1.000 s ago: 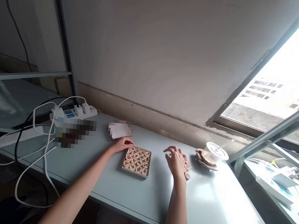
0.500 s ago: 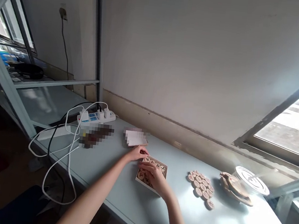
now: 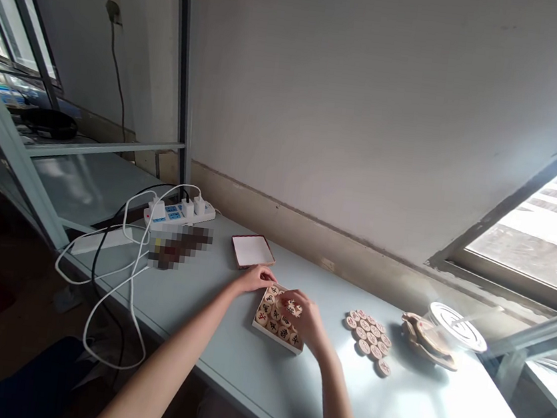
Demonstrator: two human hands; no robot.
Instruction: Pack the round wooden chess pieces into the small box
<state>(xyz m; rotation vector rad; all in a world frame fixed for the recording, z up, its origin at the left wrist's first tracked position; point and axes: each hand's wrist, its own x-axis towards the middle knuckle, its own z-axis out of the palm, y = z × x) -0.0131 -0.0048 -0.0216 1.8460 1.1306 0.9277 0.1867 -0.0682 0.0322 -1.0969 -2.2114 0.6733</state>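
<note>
A small open box (image 3: 277,340) on the table contains several round wooden xiangqi pieces (image 3: 272,326), marked with black or red characters. At the far left corner of this box is my left hand (image 3: 256,279), its bent fingers closed on the rim. My right hand (image 3: 307,319) reaches over the box from the right, fingers curled down onto the pieces; whatever lies under its fingertips is hidden. To the right, more xiangqi pieces (image 3: 369,333) lie flat on the table in a close cluster. Behind the box rests a shallow lid (image 3: 253,252) with a white inside and dark red edge.
A white power strip (image 3: 177,213) with plugs and looping cables (image 3: 131,286) occupies the table's left part, beside a blurred-out object (image 3: 178,248). On the right, a clear cup with a white lid (image 3: 457,325) stands by a brown holder (image 3: 427,343). A wall borders the back.
My right hand has shifted up and right across the box, uncovering pieces at its near left. My left hand stays at the corner. The view has shifted slightly.
</note>
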